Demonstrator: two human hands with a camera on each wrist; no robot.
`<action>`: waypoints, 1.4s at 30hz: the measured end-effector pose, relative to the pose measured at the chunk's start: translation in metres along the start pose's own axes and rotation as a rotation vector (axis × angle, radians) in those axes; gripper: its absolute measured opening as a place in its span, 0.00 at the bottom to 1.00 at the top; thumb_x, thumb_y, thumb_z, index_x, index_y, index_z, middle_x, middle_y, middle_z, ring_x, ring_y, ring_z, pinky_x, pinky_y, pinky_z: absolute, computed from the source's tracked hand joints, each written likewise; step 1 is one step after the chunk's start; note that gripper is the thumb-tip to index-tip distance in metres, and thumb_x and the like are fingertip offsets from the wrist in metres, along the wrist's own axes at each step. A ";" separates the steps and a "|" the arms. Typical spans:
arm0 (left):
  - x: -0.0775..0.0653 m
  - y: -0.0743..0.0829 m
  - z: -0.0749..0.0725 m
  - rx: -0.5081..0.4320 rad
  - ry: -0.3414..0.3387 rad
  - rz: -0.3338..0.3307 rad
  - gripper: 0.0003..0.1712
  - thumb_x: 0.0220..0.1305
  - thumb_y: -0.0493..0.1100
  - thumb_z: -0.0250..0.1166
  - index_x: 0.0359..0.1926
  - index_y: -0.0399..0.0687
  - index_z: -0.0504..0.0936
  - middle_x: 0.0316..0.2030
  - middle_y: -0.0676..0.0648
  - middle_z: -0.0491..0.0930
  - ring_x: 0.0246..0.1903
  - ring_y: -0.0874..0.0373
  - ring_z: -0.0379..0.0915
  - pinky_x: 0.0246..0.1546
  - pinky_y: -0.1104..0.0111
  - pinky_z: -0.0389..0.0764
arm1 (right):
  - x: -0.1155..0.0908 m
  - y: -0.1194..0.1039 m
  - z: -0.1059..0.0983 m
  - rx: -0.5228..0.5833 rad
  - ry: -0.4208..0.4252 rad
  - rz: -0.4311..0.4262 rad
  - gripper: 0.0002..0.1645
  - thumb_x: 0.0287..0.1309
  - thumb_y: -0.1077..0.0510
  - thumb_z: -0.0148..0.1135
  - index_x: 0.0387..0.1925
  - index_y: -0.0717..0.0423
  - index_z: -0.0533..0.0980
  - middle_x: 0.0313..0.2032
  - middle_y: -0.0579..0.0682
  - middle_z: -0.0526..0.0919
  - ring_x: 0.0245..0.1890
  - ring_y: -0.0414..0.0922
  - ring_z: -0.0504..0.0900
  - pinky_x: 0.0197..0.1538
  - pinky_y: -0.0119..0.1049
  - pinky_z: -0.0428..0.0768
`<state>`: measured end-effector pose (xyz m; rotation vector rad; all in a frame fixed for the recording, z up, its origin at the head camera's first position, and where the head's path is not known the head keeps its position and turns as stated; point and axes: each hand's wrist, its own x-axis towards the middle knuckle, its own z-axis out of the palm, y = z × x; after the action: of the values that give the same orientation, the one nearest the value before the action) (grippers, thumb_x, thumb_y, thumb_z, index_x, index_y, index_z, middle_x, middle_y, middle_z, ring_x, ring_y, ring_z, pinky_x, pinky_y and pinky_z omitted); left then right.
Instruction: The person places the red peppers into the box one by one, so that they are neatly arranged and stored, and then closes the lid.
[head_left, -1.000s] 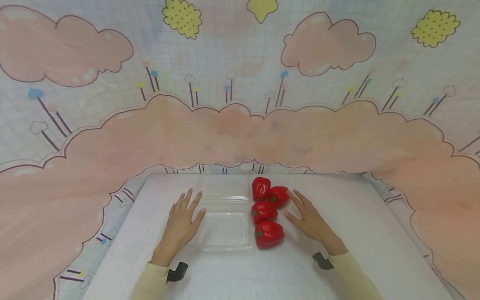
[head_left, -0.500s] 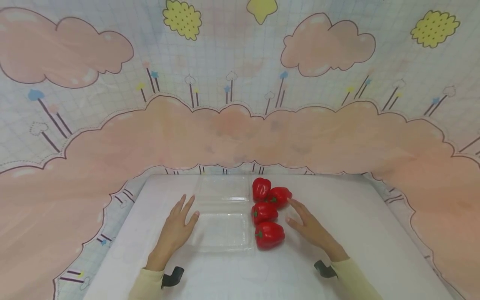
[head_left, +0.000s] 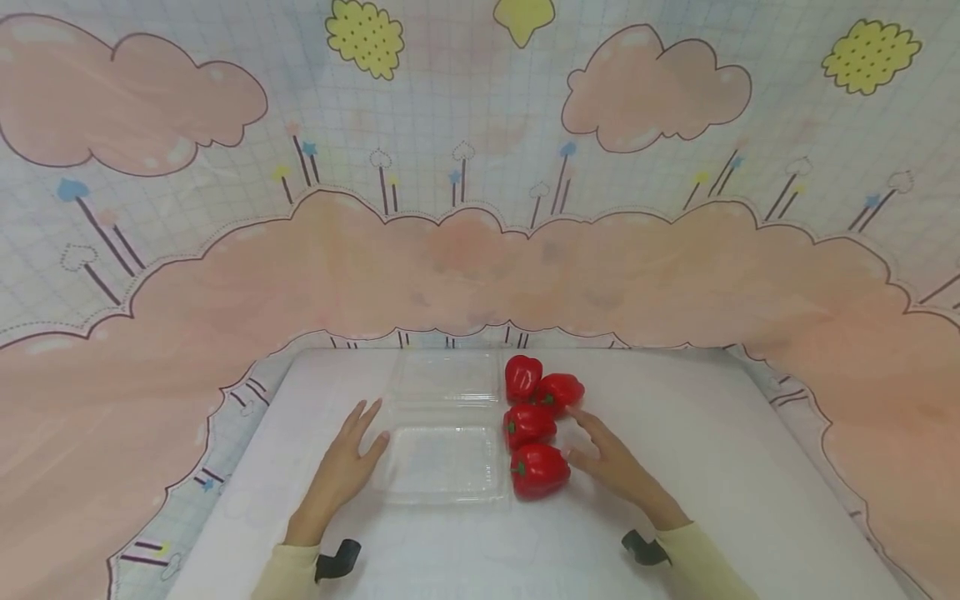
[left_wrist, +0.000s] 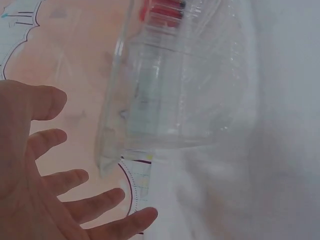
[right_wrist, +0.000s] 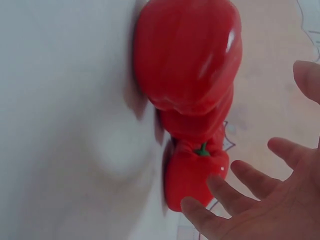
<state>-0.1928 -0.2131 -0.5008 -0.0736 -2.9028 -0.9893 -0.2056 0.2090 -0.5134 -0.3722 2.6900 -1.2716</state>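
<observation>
Several red bell peppers with green stems lie grouped on the white table, the nearest pepper [head_left: 540,472] at the front of the group and another pepper [head_left: 523,377] at the back. My right hand [head_left: 618,467] hovers just right of them with its fingers spread, holding nothing; in the right wrist view the peppers [right_wrist: 187,55] line up beside the fingers. Left of the peppers stands a clear plastic clamshell box [head_left: 442,462], its lid [head_left: 446,375] laid back behind. My left hand [head_left: 341,471] is beside the box's left side, fingers extended and holding nothing.
The white tabletop [head_left: 712,433] stretches to both sides. Behind it hangs a patterned cloth [head_left: 480,275] with pink clouds. Each wrist carries a black mount, the left mount [head_left: 339,560] and the right mount [head_left: 643,547].
My left hand has drawn back a little toward the lower left. My right hand has shifted slightly down and left, closer to the nearest pepper. The peppers and box stay put.
</observation>
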 end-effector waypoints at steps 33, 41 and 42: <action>-0.008 -0.029 0.013 -0.252 0.002 0.117 0.27 0.64 0.30 0.58 0.65 0.40 0.73 0.72 0.37 0.60 0.57 0.36 0.77 0.51 0.51 0.84 | 0.002 -0.008 0.029 0.000 -0.014 -0.031 0.48 0.43 0.45 0.77 0.67 0.42 0.66 0.66 0.52 0.68 0.67 0.54 0.68 0.61 0.58 0.79; -0.008 -0.029 0.017 -0.245 0.009 0.055 0.27 0.63 0.31 0.58 0.64 0.39 0.74 0.73 0.41 0.61 0.58 0.38 0.76 0.50 0.57 0.85 | 0.002 -0.007 0.031 -0.018 -0.051 -0.050 0.44 0.41 0.46 0.79 0.62 0.42 0.70 0.62 0.48 0.70 0.65 0.51 0.69 0.57 0.53 0.83; -0.008 -0.030 0.018 -0.244 0.013 0.055 0.27 0.63 0.31 0.58 0.64 0.39 0.74 0.73 0.41 0.61 0.58 0.38 0.76 0.50 0.57 0.85 | 0.002 -0.006 0.031 -0.022 -0.057 -0.060 0.45 0.41 0.46 0.79 0.62 0.42 0.70 0.62 0.47 0.70 0.65 0.51 0.69 0.57 0.53 0.83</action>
<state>-0.1880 -0.2258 -0.5335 -0.1589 -2.7376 -1.3230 -0.1991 0.1815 -0.5282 -0.4885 2.6661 -1.2284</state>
